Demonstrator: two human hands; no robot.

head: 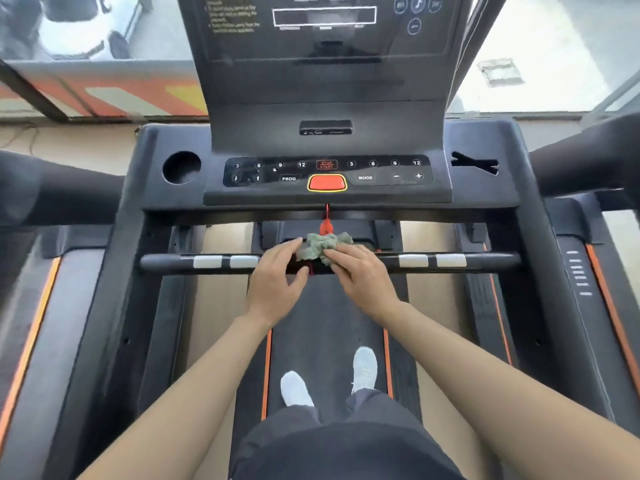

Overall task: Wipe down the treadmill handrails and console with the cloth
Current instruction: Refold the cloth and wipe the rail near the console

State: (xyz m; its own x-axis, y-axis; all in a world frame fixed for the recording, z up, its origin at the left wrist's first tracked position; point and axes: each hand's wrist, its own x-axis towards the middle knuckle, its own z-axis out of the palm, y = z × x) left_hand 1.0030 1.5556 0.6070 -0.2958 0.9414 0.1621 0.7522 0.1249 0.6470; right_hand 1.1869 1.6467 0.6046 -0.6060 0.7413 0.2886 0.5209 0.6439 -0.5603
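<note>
I am seeing both hands meeting at the middle of the front handrail (166, 263), the crossbar running out to either side of them. My right hand (360, 275) is gripping the crumpled grey-green cloth (320, 245), with fingers curled over its right side and thumb pressing into the bunch, so the cloth is sitting on the bar just ahead of the knuckles. My left hand (277, 282) is lying loosely spread beside it, its fingers nearly straight and their tips touching the cloth's left edge, the thumb reaching apart underneath at the bar; it is not closing on anything that I can make out. A red safety cord (326, 223) is hanging down just beyond the cloth, from under the console (365, 177) further ahead of the hands. Silver grip plates (207, 261) are showing on the bar outboard of each hand. The belt (325, 323) is running beneath the wrists.
</note>
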